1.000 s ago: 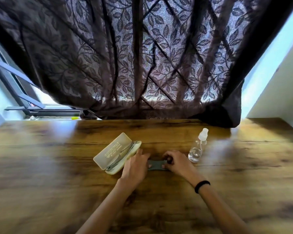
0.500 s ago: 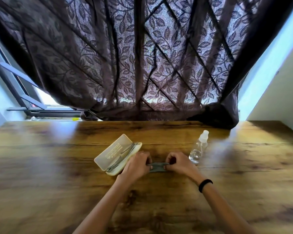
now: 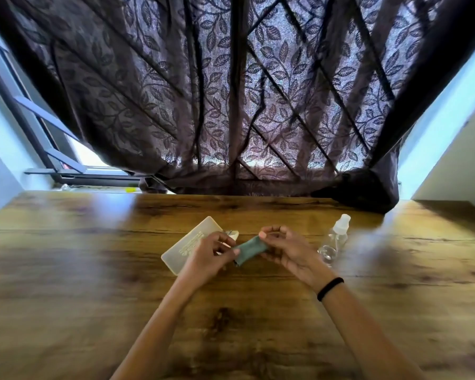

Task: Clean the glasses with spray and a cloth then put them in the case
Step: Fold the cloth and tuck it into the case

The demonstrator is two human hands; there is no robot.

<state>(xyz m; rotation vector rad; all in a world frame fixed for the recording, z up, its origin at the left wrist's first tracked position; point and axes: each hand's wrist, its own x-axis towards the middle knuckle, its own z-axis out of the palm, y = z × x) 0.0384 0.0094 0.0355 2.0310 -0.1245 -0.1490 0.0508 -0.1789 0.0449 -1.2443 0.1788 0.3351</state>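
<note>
Now your left hand [image 3: 209, 256] and right hand [image 3: 283, 248] pinch opposite ends of the soft, folded grey-green cloth [image 3: 248, 249] above the glossy wood-grain table [image 3: 93, 270], beside the clear plastic spray bottle [image 3: 335, 239].

Left hand [image 3: 207, 255] and right hand [image 3: 287, 249] pinching a folded green cloth [image 3: 248, 249] above the wooden worktop [image 3: 93, 283], open cream case [image 3: 188, 246] behind the left hand, clear spray bottle [image 3: 333, 241] upright right, leaf-patterned curtain [image 3: 231, 91] behind

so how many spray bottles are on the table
1: a clear plastic spray bottle with a white cap stands on the wooden table, just beyond the right hand. Nothing suggests another is hidden.
</note>
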